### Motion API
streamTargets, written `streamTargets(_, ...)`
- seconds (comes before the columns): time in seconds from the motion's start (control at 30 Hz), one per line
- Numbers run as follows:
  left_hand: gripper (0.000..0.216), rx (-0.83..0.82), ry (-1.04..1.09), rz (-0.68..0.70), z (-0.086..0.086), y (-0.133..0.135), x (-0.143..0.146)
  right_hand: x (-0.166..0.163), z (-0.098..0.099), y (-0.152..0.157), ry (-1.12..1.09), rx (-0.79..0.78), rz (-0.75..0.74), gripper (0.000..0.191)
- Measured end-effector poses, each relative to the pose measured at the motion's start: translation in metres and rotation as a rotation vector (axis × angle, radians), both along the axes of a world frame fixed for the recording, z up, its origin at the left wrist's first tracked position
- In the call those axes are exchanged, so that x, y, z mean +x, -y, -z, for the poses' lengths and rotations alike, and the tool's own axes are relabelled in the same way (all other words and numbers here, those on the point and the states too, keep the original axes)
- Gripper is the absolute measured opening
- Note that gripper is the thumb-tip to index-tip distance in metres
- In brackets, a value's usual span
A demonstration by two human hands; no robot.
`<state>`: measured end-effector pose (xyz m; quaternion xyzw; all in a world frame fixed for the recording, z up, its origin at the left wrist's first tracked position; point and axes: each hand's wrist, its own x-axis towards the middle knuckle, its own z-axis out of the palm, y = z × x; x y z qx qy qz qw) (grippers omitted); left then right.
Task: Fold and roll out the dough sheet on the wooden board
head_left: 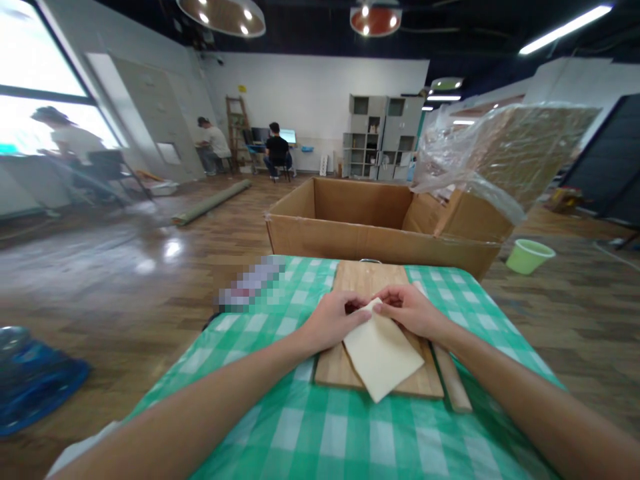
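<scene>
A pale square sheet of dough [381, 352] lies on a wooden cutting board [350, 370] that rests on a table with a green-and-white checked cloth [310, 427]. My left hand [334, 319] pinches the far corner of the dough from the left, fingers closed on it. My right hand [411, 309] grips the same corner from the right, fingers curled. The near corner of the dough hangs over the board's front edge. A wooden rolling pin [451, 380] lies along the board's right side, partly under my right forearm.
A large open cardboard box [370, 233] stands just beyond the table. Clear plastic wrapping [500, 153] rises at its right. A green bucket [529, 256] sits on the wooden floor at right, a blue object [35, 380] at left. People sit at desks far back.
</scene>
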<state>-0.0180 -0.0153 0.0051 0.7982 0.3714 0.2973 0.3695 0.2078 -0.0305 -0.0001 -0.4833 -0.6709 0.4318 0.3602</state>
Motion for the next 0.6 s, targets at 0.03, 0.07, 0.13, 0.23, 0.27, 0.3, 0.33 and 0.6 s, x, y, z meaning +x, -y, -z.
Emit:
streamTargets(0.03, 0.032, -0.005, 0.022, -0.017, 0.0000, 0.0002, 0.0015, 0.0000, -0.0012, 0.0005, -0.018, -0.012, -0.023, 0.032)
streamTargets(0.07, 0.035, -0.003, 0.040, -0.024, -0.0003, 0.0001, 0.0028, -0.0001, -0.0021, 0.0010, -0.040, -0.022, -0.040, 0.032)
streamTargets(0.13, 0.038, 0.013, 0.058, -0.007, -0.0011, -0.0004, 0.0046, -0.0004, -0.0032, 0.0020, -0.072, -0.037, -0.059, 0.034)
streamTargets(0.23, 0.034, 0.039, 0.045, 0.030, -0.0016, -0.0021, 0.0051, -0.0007, -0.0042, 0.0029, -0.022, 0.010, -0.022, 0.030)
streamTargets(0.27, 0.034, 0.044, 0.041, 0.026, -0.0014, -0.0027, 0.0051, -0.0007, -0.0047, 0.0031, 0.016, 0.047, -0.004, 0.028)
streamTargets(0.3, 0.033, 0.048, 0.037, 0.018, -0.0012, -0.0030, 0.0051, -0.0007, -0.0052, 0.0033, 0.052, 0.085, 0.009, 0.026)
streamTargets(0.33, 0.034, 0.052, 0.031, 0.010, -0.0010, -0.0031, 0.0052, -0.0006, -0.0057, 0.0034, 0.082, 0.118, 0.018, 0.025)
streamTargets(0.6, 0.033, 0.127, -0.096, -0.049, -0.0023, 0.0017, 0.0077, -0.0034, -0.0055, 0.0050, 0.148, 0.201, 0.018, 0.027)
